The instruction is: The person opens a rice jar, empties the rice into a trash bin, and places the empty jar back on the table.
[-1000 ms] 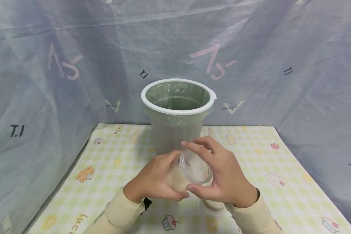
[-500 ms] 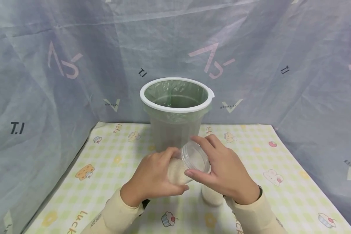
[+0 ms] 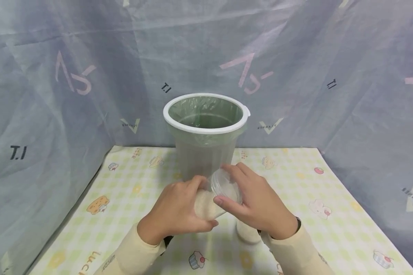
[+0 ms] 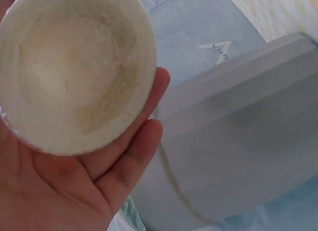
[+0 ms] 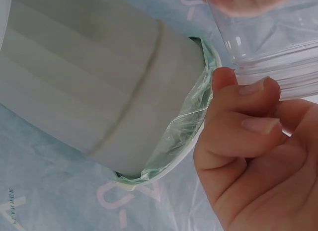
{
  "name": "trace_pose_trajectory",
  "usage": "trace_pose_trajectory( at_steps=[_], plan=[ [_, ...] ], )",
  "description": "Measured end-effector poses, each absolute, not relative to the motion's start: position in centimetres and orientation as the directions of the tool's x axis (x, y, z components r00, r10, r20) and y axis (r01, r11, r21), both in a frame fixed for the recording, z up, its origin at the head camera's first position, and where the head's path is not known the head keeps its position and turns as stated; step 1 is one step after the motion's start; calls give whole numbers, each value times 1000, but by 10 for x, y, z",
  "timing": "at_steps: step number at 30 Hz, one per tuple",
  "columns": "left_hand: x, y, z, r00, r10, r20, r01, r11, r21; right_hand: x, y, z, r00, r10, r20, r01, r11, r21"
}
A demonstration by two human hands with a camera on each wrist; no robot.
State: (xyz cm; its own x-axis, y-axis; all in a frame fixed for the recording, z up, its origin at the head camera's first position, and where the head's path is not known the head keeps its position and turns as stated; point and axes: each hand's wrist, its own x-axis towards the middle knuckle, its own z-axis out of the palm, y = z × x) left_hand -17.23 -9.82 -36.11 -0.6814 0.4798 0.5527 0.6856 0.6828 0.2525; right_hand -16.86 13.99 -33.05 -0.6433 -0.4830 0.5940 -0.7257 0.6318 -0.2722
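A clear plastic jar (image 3: 206, 205) with pale, rice-like grains lies tilted between my hands, its ridged mouth end up and to the right. My left hand (image 3: 175, 209) grips its lower body; the left wrist view shows grains against the jar's bottom (image 4: 74, 74). With thumb and curled fingers, my right hand (image 3: 259, 204) holds the ridged end (image 5: 278, 67). Whether a clear lid is on that end I cannot tell. Another container of pale grains (image 3: 247, 232) stands on the table below my right hand, partly hidden by it.
Just beyond my hands stands a grey bin (image 3: 206, 152) with a white rim (image 3: 206, 130) and a green bag liner (image 3: 189, 109). A checked cloth (image 3: 124, 214) covers the table. Grey-blue fabric (image 3: 72, 126) hangs behind and on both sides.
My right fingers have shifted round the jar's mouth end, and the jar has turned and moved slightly left. The second container is more exposed beneath my right hand. The bin stays put.
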Motion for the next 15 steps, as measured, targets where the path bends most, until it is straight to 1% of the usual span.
trace_pose_trajectory(
  at_steps=[2,4,8,15],
  plan=[
    [-169,-100,-363,-701,480,527,674,687,271,-167,139,-333,-641,-496,586,-734,620,-278],
    [-167,-101,-365,-708,483,515,673,684,282,-165,138,-335,-639,-504,582,-739,614,-279],
    [-168,-100,-366,-687,489,537,691,667,277,-166,138,-335,-626,-497,601,-743,615,-265],
    [-173,-95,-360,-653,492,576,717,647,260,-169,141,-327,-583,-504,637,-760,616,-207]
  ],
)
